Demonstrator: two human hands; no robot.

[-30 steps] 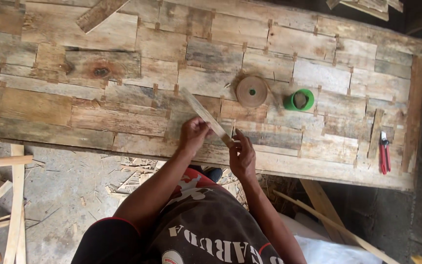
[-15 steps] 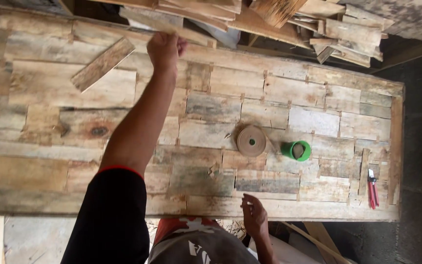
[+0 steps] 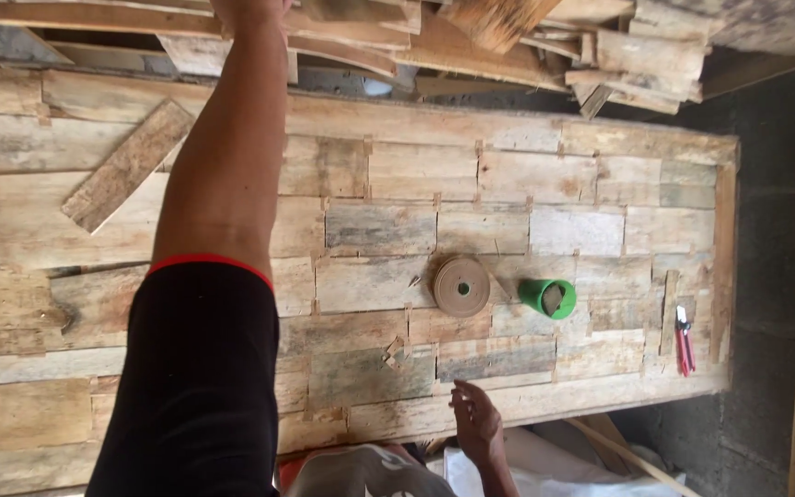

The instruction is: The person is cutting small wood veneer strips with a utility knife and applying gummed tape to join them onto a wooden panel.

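Wooden bench (image 3: 508, 175), right hand (image 3: 474, 421) fingers loose

Left arm stretched far forward, left hand (image 3: 248, 7) mostly out of frame, right hand (image 3: 477, 421) low, fingers loosely spread

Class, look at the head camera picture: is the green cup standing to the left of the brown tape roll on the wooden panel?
No. The green cup stands to the right of the brown tape roll, a small gap apart.
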